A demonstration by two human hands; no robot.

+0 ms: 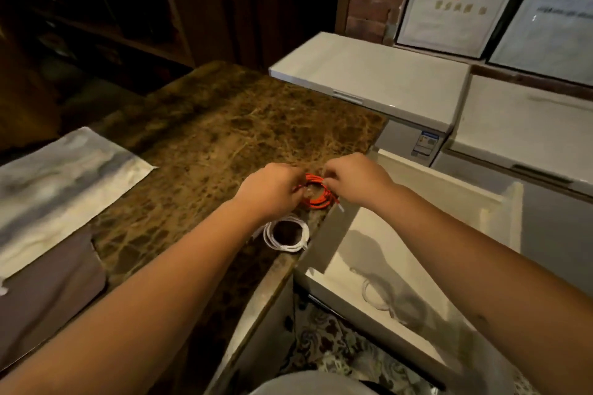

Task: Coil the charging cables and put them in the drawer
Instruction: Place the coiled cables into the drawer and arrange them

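I have both hands on the orange charging cable [321, 194], which sits as a coil of several loops on the brown marbled bench [205, 138], close to its right edge. My left hand [272, 191] pinches the coil's left side, fingers curled shut around the loops. My right hand [356, 181] pinches the coil's top right, grip closed on the strands; the fingertips are partly hidden, so I cannot tell exactly how many loops each hand holds. A short pale connector end [340, 208] sticks out from the coil's lower right, just over the bench edge.

White charging cable [286, 236] lies already coiled on the bench, just nearer to me than the orange one, untouched, close to the bench's right edge. Its plug end rests at the coil's lower right.

The drawer [449, 189] is pulled open to the right of the bench, white inside, walls pale. In it I see one thin grey-white cable [385, 298] lying loosely looped on the drawer floor, toward the near end; blurred, so I cannot tell the type. Rest of the drawer floor shows only arm shadows.

On the bench's left part lies a grey-and-white streaked sheet [64, 176], flat, well apart from the cables. Behind the bench stand two white chest freezers [372, 80], lids shut. Two framed certificates [455, 16] lean on the wall above them. Patterned floor [337, 343] shows below the drawer.
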